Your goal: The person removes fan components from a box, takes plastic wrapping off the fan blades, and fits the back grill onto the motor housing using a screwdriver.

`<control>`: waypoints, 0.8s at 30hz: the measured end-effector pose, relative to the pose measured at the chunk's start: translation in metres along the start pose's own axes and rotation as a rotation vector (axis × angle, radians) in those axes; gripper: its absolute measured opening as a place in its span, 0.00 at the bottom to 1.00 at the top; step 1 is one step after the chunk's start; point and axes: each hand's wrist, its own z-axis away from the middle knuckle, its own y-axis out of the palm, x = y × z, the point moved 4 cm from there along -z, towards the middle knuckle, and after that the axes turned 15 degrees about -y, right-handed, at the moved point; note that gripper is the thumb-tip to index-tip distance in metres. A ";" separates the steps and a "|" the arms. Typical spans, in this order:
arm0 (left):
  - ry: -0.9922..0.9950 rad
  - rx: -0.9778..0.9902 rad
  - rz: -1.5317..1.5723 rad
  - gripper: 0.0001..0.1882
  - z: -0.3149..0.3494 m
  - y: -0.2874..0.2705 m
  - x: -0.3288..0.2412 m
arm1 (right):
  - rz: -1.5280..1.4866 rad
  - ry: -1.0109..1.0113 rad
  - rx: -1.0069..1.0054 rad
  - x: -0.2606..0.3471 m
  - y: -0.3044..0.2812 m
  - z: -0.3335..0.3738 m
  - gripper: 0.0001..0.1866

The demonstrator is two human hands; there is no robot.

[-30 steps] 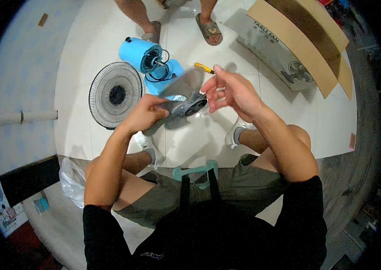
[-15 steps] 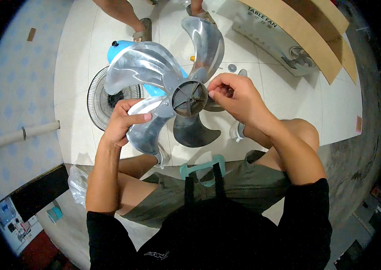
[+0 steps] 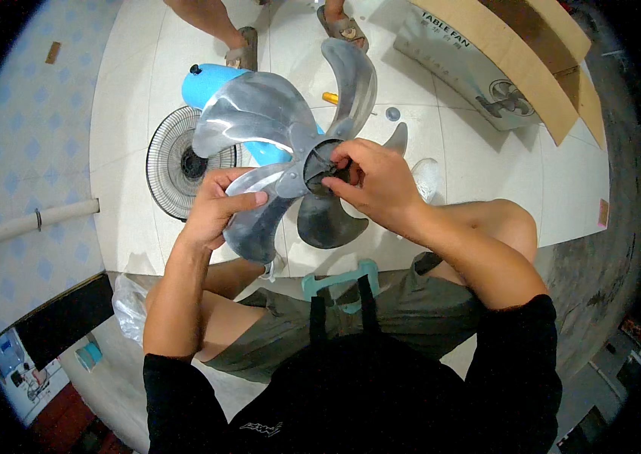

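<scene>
A shiny silver fan blade (image 3: 256,106) with several petals is held up over the floor, its dark round hub (image 3: 316,163) turned toward me. One lower-left petal is pinched between the thumb and fingers of my left hand (image 3: 218,208). My right hand (image 3: 377,178) is bent over the hub, thumb and fingertips closed around its middle; the fingers partly hide that spot. Behind the blade lies a light-blue fan body (image 3: 211,85), mostly covered by the petals. A round black wire fan grille (image 3: 171,163) rests on the floor to the left.
An open cardboard box (image 3: 479,83) stands at the far right. A yellow-handled tool (image 3: 329,97) and a small grey disc (image 3: 392,114) lie beyond the blade. Another person's sandalled foot (image 3: 241,51) is at the far side. A white pipe (image 3: 67,216) runs along the left.
My right hand has moved from the hub's right edge onto its middle. The fan blade has shifted slightly right and tilted, with my left hand still on its petal.
</scene>
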 end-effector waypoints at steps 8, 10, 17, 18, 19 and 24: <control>-0.021 0.195 0.106 0.18 -0.001 0.002 -0.002 | -0.102 0.025 -0.088 -0.015 0.005 -0.002 0.11; 0.014 0.217 0.476 0.26 0.003 -0.005 0.004 | -0.159 0.010 -0.099 -0.021 0.007 -0.004 0.09; 0.138 -0.123 -0.213 0.23 -0.029 -0.017 0.020 | -0.876 0.441 0.012 -0.037 0.004 0.006 0.05; 0.144 -0.162 -0.266 0.27 -0.031 -0.017 0.024 | -0.879 0.431 0.029 -0.035 0.004 0.006 0.05; 0.054 -0.154 -0.311 0.41 -0.033 -0.015 0.029 | -0.892 0.459 0.079 -0.035 0.004 0.008 0.06; 0.165 -0.161 -0.233 0.49 -0.038 -0.017 0.027 | -1.084 0.539 0.169 -0.042 0.008 0.012 0.06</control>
